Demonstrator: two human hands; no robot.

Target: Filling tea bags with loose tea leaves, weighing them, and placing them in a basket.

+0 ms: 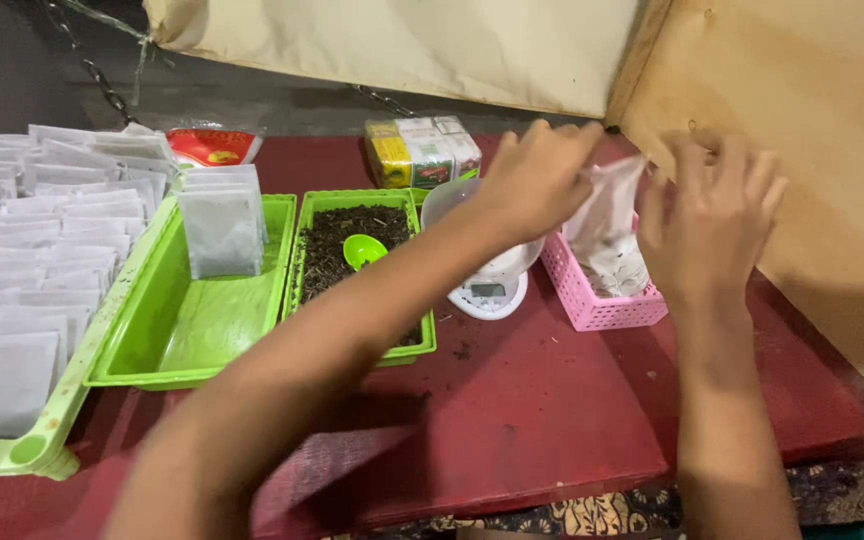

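Note:
My left hand point(537, 178) and my right hand point(709, 210) both hold a small white filter bag point(608, 205) above a pink basket point(597, 305) that has more white bags in it. The left hand pinches the bag's top left edge; the right hand grips its right side. Under my left forearm a small white scale point(490, 293) stands with a clear cup point(442, 205) on it. To the left of the scale a green tray of dark loose tea point(337, 250) holds a green scoop point(363, 250).
A second green tray point(192, 330) holds a stack of empty white bags point(221, 228). Many flat white bags point(32, 250) cover a large tray at far left. Boxes point(422, 150) and a red packet point(214, 146) lie at the back. A wooden board point(812, 130) rises at right.

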